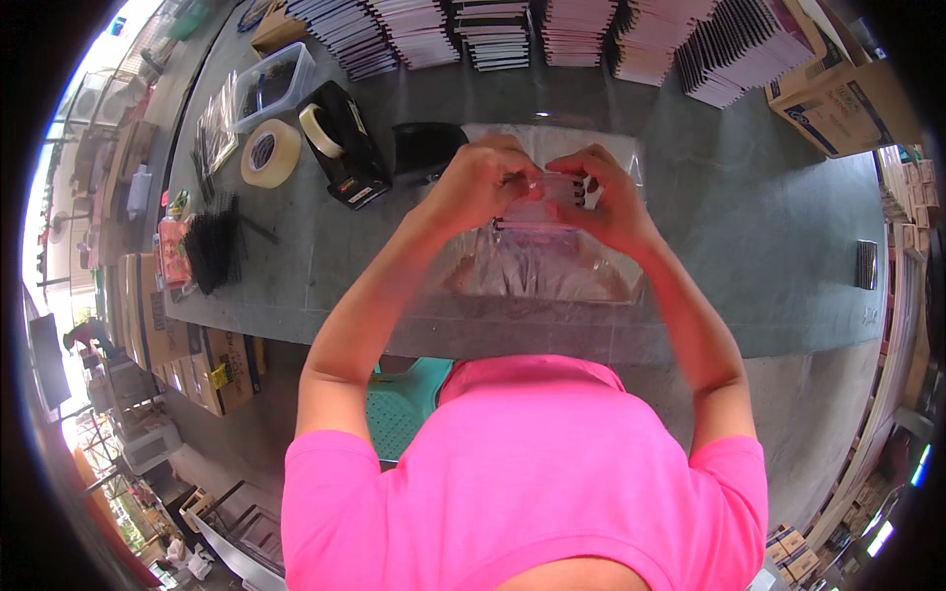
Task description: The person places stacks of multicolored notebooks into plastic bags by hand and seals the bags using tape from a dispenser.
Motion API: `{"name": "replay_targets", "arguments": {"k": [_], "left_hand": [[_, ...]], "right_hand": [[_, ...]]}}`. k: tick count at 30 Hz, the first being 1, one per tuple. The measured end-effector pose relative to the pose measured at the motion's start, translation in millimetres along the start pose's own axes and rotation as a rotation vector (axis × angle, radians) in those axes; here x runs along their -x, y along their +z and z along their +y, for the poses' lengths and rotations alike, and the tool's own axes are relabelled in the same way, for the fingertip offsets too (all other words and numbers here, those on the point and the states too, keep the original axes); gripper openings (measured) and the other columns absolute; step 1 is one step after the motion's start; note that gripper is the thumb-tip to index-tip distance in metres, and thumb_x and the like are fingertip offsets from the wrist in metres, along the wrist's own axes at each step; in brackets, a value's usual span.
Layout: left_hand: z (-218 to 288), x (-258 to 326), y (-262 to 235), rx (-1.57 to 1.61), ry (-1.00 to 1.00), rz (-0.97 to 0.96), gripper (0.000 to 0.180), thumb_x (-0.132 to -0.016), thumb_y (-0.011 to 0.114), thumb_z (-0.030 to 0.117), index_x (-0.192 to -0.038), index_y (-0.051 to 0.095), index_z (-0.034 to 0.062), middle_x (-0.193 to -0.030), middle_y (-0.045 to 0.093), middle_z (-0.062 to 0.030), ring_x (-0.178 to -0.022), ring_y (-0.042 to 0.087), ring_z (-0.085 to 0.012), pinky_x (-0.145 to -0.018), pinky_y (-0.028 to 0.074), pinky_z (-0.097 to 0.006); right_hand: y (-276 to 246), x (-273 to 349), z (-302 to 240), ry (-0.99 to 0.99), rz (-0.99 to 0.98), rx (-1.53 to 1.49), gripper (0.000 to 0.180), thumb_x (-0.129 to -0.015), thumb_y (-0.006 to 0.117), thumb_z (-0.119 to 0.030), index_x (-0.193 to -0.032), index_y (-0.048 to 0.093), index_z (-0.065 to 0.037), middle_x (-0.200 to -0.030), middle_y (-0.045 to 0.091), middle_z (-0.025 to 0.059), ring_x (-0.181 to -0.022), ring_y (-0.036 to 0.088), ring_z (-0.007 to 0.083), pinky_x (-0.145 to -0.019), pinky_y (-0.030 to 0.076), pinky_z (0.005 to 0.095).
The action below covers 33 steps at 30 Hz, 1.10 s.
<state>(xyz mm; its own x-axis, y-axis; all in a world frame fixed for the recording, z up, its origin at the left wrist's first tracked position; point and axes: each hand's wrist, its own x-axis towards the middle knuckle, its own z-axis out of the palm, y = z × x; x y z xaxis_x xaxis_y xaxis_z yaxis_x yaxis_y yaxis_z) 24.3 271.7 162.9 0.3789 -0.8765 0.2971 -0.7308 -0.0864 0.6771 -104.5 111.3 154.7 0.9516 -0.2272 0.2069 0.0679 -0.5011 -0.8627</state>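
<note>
My left hand and my right hand are raised over the grey table, close together, each pinching the top edge of a clear plastic bag. A flat pinkish item with a dark striped edge sits inside the bag just below my fingers. The bag hangs down toward my chest, see-through and wrinkled. More clear plastic lies flat on the table behind my hands.
Rows of stacked flat packs line the table's far edge. A black tape dispenser, a tape roll, a clear tub and black ties lie at left. Cardboard boxes stand at right, a teal stool below.
</note>
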Motion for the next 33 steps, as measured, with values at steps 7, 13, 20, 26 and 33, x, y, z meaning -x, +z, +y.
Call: {"name": "replay_targets", "arguments": {"k": [7,13,20,26,33], "left_hand": [[32.7,16.7,11.5,-0.374,0.119,-0.018,0.017,-0.071,0.066,0.009,-0.083,0.062,-0.0003,-0.079,0.057,-0.0119,-0.079,0.057,-0.0296,-0.067,0.048,-0.038],[44.0,53.2,30.0,-0.49,0.171,0.081,0.022,-0.065,0.061,0.007,-0.086,0.062,-0.0003,-0.091,0.057,-0.0104,-0.09,0.055,-0.0281,-0.077,0.046,-0.038],[7.0,87.9,58.1,-0.525,0.328,0.401,0.027,-0.069,0.064,0.013,-0.095,0.064,0.0055,-0.107,0.058,-0.0088,-0.103,0.052,-0.0241,-0.086,0.042,-0.039],[-65.7,121.7,-14.1,-0.691,-0.25,0.813,0.04,-0.083,0.063,0.034,-0.112,0.062,0.0077,-0.119,0.052,-0.0124,-0.12,0.037,-0.0286,-0.095,0.031,-0.045],[-127.8,121.3,-80.8,0.108,-1.019,0.927,0.035,-0.077,0.066,0.038,-0.074,0.068,0.0029,-0.09,0.059,-0.0123,-0.096,0.05,-0.027,-0.084,0.037,-0.038]], "right_hand": [[0.8,-2.1,-11.8,-0.255,-0.104,0.429,0.026,-0.064,0.062,-0.001,-0.089,0.062,-0.004,-0.089,0.056,0.0078,-0.092,0.054,0.0276,-0.079,0.044,0.036],[7.2,30.9,-37.0,-0.33,-0.11,0.632,0.032,-0.069,0.057,-0.001,-0.1,0.06,-0.001,-0.112,0.055,0.0104,-0.11,0.049,0.0291,-0.095,0.038,0.0389],[16.0,20.0,-1.7,-0.441,-0.247,0.422,0.042,-0.08,0.055,-0.004,-0.123,0.051,-0.004,-0.133,0.046,0.0103,-0.127,0.039,0.0278,-0.104,0.032,0.0424],[19.5,30.1,7.7,-0.49,-0.167,0.567,0.04,-0.081,0.055,-0.004,-0.122,0.053,-0.005,-0.133,0.047,0.0089,-0.126,0.04,0.0267,-0.104,0.031,0.042],[25.9,25.8,1.1,-0.571,-0.163,0.548,0.037,-0.084,0.054,-0.004,-0.121,0.054,-0.004,-0.129,0.05,0.0094,-0.125,0.042,0.0268,-0.103,0.031,0.042]]}}
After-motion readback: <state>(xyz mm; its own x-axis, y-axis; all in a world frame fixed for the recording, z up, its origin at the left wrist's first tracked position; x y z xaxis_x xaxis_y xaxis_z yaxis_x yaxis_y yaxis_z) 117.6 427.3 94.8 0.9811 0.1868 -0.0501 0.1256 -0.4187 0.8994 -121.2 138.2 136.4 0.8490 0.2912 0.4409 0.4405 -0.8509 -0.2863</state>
